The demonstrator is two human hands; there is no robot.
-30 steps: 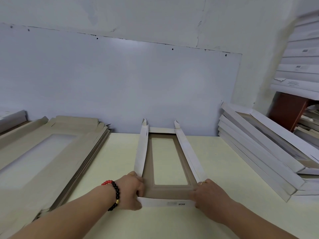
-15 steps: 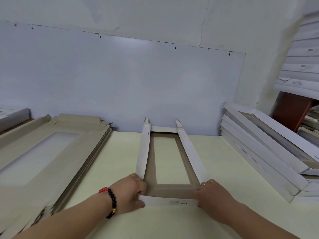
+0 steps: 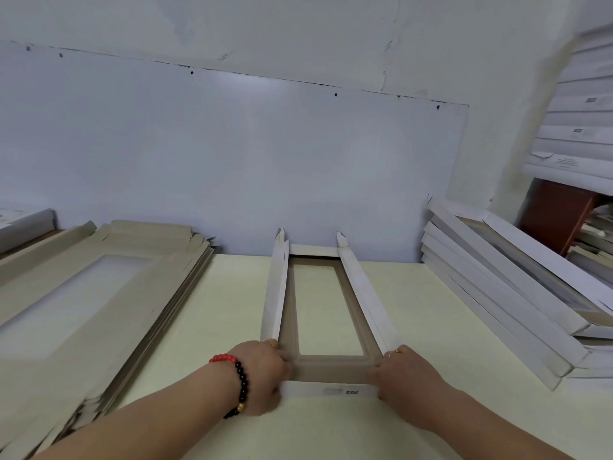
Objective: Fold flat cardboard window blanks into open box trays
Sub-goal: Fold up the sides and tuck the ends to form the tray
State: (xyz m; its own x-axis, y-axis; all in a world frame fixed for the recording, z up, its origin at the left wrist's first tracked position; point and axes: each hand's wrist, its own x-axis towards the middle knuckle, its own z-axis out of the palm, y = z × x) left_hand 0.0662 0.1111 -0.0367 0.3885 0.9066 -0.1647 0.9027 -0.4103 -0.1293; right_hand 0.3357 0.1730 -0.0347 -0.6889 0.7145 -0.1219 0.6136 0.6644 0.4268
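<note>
A long cardboard window blank (image 3: pixel 331 368) lies lengthwise on the pale yellow table (image 3: pixel 232 310), its far end against the wall. Both long side flaps stand folded up, white side outward. The near end flap (image 3: pixel 328 391) is raised towards me and shows a small printed label. My left hand (image 3: pixel 262 376), with a red and black bead bracelet at the wrist, grips the near left corner. At the near right corner, my right hand (image 3: pixel 403 376) grips the blank in the same way. The fingertips of both hands are hidden behind the flaps.
A thick stack of flat brown window blanks (image 3: pixel 83 300) fills the table's left side. Folded white trays (image 3: pixel 497 293) lean in a pile at the right. More white trays (image 3: pixel 583 121) are stacked high at the far right, above a red-brown cabinet (image 3: pixel 557 217).
The near end flap has risen a little between my hands. Both hands stay at the near corners, and the view has shifted slightly.
</note>
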